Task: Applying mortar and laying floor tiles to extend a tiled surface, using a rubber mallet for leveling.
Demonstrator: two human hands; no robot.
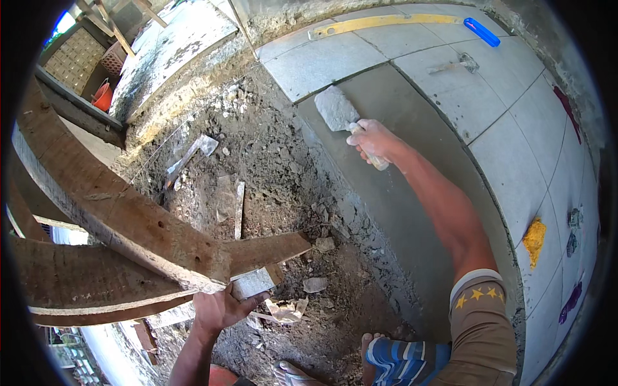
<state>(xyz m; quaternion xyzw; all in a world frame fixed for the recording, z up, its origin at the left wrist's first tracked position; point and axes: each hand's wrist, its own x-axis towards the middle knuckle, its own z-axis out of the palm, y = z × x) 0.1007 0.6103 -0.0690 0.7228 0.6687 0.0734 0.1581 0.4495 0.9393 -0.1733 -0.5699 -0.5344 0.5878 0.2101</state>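
My right hand point(373, 141) grips the handle of a mortar-caked trowel point(336, 108). The trowel's blade lies over the far left part of a smooth strip of wet grey mortar point(412, 212), close to the edge of the laid tiles point(328, 61). Low on the left, my left hand point(220, 310) is closed around a wooden block point(252, 283) with a pale grey face. This block sits against the joint of a large curved timber frame point(148, 219); whether it is fixed there I cannot tell. Part of the left fingers is hidden.
Light tiles point(515, 154) border the mortar on the right. On the tiles lie a yellow level point(386, 24), a blue tool point(481, 32), another trowel point(454, 64) and a yellow rag point(534, 241). A hatchet-like tool point(190, 157) lies on rubble soil. An orange bucket point(102, 96) stands far left.
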